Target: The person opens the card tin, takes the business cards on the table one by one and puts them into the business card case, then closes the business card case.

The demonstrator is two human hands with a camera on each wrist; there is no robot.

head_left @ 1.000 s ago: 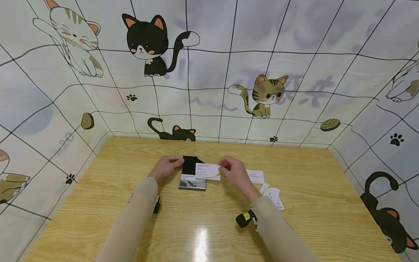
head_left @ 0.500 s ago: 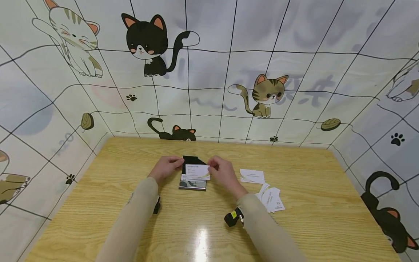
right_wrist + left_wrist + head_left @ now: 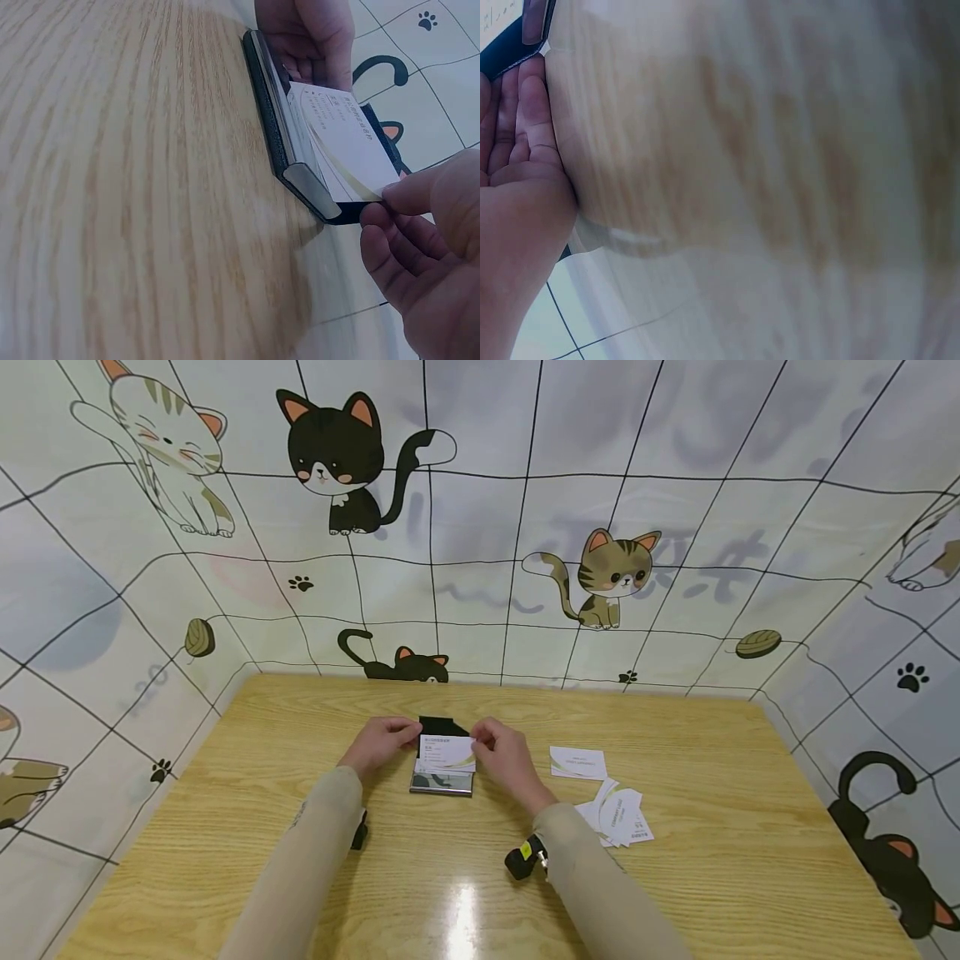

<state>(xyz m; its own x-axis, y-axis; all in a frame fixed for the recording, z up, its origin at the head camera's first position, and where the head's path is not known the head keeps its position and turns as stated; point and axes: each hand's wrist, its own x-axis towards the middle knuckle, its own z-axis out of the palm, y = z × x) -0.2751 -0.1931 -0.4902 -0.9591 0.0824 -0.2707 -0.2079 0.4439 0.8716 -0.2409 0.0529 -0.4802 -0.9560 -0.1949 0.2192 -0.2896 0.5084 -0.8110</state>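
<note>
A business card holder (image 3: 441, 785) with a shiny metal case and a raised black flap (image 3: 437, 725) lies on the table in front of me. My left hand (image 3: 380, 747) pinches the flap at its left edge. Between the thumb and fingers of my right hand (image 3: 510, 757) is the right edge of a white business card (image 3: 446, 753). In the right wrist view this card (image 3: 345, 139) lies over the case's opening, its lower edge at the metal rim (image 3: 311, 187). The left wrist view catches the left hand's fingers (image 3: 529, 120) against the dark flap (image 3: 510, 52).
To the right of the holder, a single card (image 3: 577, 762) lies on the wooden table (image 3: 450, 852). Nearer me is a loose fanned pile of several cards (image 3: 621, 817). A cat-patterned backdrop (image 3: 480, 527) encloses the table's back and sides.
My right hand has moved left with the business card, bringing it over the holder and in line with the case. The left hand keeps its place on the flap.
</note>
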